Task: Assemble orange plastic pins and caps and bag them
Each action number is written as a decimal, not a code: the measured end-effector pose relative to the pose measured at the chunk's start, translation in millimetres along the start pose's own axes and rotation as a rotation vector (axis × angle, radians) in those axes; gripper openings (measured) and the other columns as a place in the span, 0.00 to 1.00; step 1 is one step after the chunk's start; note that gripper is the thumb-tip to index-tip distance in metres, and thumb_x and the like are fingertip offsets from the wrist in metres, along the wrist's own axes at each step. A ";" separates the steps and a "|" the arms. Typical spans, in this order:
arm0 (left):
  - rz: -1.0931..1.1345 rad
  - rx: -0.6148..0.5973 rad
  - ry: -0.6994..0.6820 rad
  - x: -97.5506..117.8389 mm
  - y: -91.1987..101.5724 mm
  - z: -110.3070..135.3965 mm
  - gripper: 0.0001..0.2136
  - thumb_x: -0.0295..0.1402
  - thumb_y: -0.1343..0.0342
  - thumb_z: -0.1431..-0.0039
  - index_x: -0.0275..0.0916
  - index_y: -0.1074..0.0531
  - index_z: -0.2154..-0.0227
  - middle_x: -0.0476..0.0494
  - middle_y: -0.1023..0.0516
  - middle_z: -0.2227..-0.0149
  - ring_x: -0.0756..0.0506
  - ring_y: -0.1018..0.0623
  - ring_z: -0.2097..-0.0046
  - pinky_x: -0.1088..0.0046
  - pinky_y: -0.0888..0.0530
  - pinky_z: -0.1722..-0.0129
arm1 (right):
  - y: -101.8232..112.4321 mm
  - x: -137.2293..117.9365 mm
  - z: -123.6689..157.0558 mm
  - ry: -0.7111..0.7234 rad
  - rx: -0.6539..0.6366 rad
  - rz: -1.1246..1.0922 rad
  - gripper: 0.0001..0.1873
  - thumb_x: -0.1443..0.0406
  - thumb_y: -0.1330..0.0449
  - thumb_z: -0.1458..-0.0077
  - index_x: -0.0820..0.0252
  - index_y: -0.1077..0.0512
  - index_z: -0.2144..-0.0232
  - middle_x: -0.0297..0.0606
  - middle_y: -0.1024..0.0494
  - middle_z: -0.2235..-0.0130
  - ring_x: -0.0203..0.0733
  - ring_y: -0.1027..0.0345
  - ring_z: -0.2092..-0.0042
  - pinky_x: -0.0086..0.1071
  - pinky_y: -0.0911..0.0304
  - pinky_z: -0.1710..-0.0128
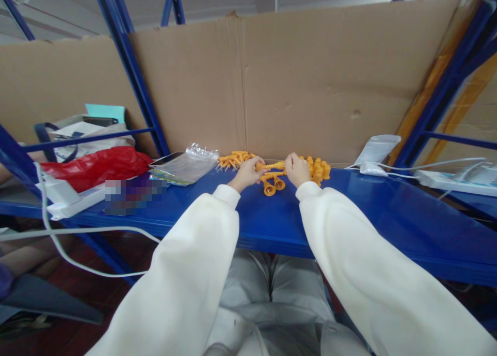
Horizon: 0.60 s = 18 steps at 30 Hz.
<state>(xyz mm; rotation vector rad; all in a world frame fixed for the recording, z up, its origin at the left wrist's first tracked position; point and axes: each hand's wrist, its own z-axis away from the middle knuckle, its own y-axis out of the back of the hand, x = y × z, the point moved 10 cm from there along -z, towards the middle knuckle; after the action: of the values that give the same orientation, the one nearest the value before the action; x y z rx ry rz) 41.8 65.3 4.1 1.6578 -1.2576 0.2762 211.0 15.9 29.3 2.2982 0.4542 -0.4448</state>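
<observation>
Closest in, two fleecy white sleeves (194, 252) reach toward twelve o'clock, and here's the grip: the left hand (248, 173) has its fingertips pinched on a slim orange piece (274, 165), which runs across toward three o'clock. The right hand (297, 170) is curled at that far end; whether it's clamped on anything, I can't tell. Looks like one piece is being handled between both hands, and the next move calls for a light, precise pinch. At six o'clock, two flared horns (269, 190), smooth, plastic-looking, mouths open. Three o'clock, a knobbly orange cluster (319, 170); ten, a spiky orange heap (235, 160). Farther at nine, crinkly clear bags (194, 165). Beneath it all, glossy blue shelf (267, 218); at twelve, matte cardboard (310, 76).
</observation>
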 end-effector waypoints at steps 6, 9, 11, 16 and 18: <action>-0.230 0.208 -0.243 31.7 19.4 4.6 0.07 0.25 0.37 0.47 0.39 0.27 0.65 0.45 0.20 0.63 0.43 0.19 0.59 0.64 0.23 0.53 | -8.6 12.6 -10.1 -0.127 -0.069 -0.035 0.17 0.65 0.53 0.35 0.55 0.32 0.75 0.47 0.21 0.69 0.51 0.29 0.62 0.38 0.40 0.59; -0.248 0.221 -0.247 32.3 18.2 5.0 0.07 0.25 0.37 0.47 0.40 0.27 0.66 0.46 0.20 0.64 0.42 0.19 0.58 0.64 0.23 0.53 | -16.6 20.6 -10.4 -0.177 -0.149 -0.136 0.20 0.64 0.52 0.35 0.54 0.37 0.80 0.43 0.25 0.74 0.49 0.31 0.65 0.38 0.39 0.61; -0.175 0.166 -0.173 23.4 12.9 2.7 0.07 0.26 0.37 0.46 0.40 0.28 0.65 0.50 0.23 0.70 0.45 0.19 0.65 0.68 0.22 0.60 | -13.3 20.7 -9.1 -0.151 -0.121 -0.182 0.21 0.60 0.52 0.34 0.54 0.39 0.81 0.40 0.27 0.76 0.47 0.32 0.66 0.38 0.39 0.61; 0.067 0.035 0.029 1.3 -1.4 1.4 0.09 0.31 0.38 0.43 0.40 0.29 0.61 0.55 0.27 0.76 0.49 0.25 0.80 0.74 0.29 0.78 | 6.3 6.1 -2.7 0.040 0.033 -0.127 0.19 0.54 0.52 0.32 0.54 0.35 0.74 0.39 0.24 0.72 0.46 0.32 0.66 0.35 0.42 0.61; 0.111 0.029 0.042 0.0 -2.9 1.7 0.09 0.30 0.37 0.43 0.40 0.29 0.61 0.54 0.26 0.74 0.49 0.25 0.80 0.74 0.29 0.79 | 7.4 4.5 -2.2 0.058 0.042 -0.054 0.17 0.58 0.53 0.32 0.54 0.34 0.72 0.40 0.23 0.71 0.46 0.32 0.66 0.35 0.43 0.62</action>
<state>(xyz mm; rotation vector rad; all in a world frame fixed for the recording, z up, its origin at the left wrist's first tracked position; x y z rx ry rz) 43.6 63.9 1.7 1.6008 -1.3213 0.3967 218.7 13.4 33.3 2.3488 0.5417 -0.4186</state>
